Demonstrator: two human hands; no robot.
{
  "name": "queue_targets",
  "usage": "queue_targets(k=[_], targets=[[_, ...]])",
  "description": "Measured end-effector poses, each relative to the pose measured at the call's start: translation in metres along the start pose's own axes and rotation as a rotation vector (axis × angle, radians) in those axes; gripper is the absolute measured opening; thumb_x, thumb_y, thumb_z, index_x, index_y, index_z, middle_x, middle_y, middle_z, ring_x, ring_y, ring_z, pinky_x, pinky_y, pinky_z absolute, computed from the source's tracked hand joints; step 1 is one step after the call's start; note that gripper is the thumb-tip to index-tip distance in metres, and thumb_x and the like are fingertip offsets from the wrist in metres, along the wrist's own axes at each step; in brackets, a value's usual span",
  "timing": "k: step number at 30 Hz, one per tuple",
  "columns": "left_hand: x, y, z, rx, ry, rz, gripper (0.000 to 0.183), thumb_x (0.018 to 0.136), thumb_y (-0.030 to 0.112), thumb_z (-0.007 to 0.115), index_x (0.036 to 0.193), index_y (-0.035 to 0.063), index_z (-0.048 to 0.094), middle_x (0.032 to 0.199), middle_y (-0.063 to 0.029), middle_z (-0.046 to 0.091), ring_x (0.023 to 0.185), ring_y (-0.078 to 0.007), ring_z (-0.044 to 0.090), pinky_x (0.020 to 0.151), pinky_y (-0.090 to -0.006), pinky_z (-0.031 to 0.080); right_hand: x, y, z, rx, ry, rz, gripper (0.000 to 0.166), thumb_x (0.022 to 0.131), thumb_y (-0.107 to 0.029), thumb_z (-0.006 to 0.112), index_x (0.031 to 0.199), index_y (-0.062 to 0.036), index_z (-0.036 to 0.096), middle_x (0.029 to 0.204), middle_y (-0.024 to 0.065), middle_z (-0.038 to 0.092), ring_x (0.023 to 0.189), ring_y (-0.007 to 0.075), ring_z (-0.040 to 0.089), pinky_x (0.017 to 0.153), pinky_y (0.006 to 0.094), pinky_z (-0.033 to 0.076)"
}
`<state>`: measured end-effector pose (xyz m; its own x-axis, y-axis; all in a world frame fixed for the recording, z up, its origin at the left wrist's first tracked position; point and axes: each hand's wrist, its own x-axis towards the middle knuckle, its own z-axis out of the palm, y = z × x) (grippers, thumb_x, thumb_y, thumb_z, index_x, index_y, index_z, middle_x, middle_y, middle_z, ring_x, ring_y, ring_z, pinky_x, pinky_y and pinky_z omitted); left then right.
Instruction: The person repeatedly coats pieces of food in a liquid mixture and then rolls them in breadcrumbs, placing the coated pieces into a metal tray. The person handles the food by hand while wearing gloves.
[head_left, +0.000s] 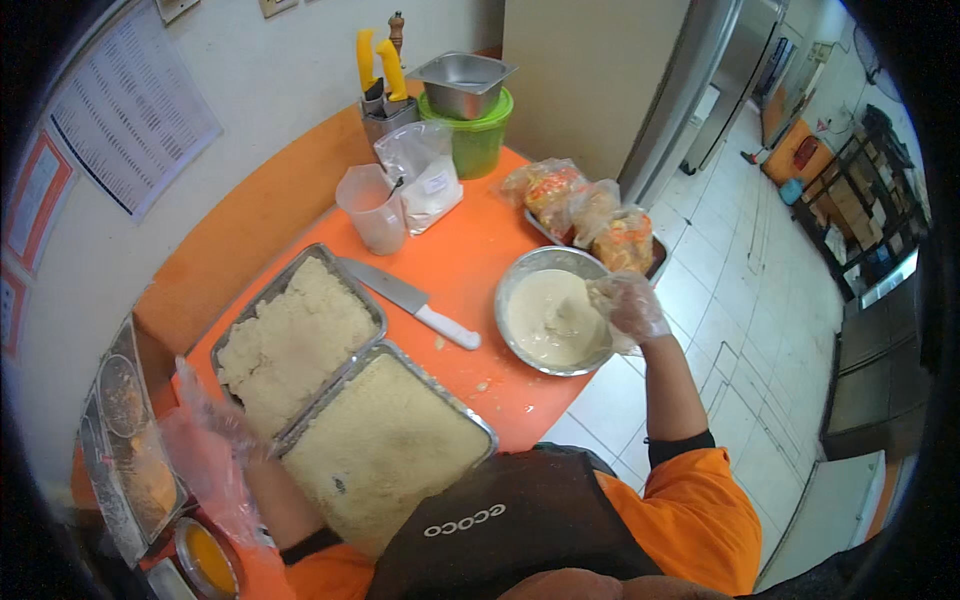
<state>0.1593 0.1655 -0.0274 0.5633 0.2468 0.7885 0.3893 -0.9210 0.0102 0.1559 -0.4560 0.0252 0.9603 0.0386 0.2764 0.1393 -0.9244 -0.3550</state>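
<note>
My right hand (626, 304), in a clear plastic glove, is at the right rim of a metal bowl (517, 349) of creamy white batter (551, 311); its fingertips reach over the batter, and what they hold cannot be told. My left hand (225, 420), also gloved and somewhat blurred, is over the lower left edge of a metal tray of pale crumbs (300, 322). A second metal tray of finer crumbs (390, 442) lies right beside that one, nearer to me. Between the upper tray and the bowl lies a chef's knife with a white handle (446, 328).
Bagged food (622, 240) lies on a tray behind the bowl. A plastic jug (373, 210), a bag of white powder (431, 195), a knife holder (386, 116) and a green tub (476, 139) stand farther back. Metal containers (135, 450) and a bowl of orange liquid (208, 559) are at the left.
</note>
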Motion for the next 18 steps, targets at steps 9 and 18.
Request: queue_targets(k=[9,18], targets=[[-0.195,-0.147,-0.093,0.303,-0.093,-0.097,0.037,0.088,0.024,0.050,0.120,0.0047,0.045,0.110,-0.0083,0.056,0.082,-0.0186,0.055,0.068,-0.0285,0.044,-0.014,-0.012,0.078,-0.394,-0.429,-0.127,0.028,0.079,-0.028,0.051,0.083,-0.0055,0.067,0.085,0.0185,0.064,0.083,0.0327,0.062,0.077,0.0406,0.049],[-0.345,-0.112,-0.148,0.339,-0.252,-0.593,0.022,0.079,0.025,0.062,0.090,0.0080,0.054,0.075,-0.0099,0.059,0.057,-0.0192,0.054,0.050,-0.0314,0.044,0.035,0.020,0.109,-0.435,-0.717,-0.148,0.025,0.079,-0.017,0.051,0.094,-0.0025,0.064,0.098,0.0188,0.062,0.095,0.0321,0.060,0.084,0.0382,0.047]])
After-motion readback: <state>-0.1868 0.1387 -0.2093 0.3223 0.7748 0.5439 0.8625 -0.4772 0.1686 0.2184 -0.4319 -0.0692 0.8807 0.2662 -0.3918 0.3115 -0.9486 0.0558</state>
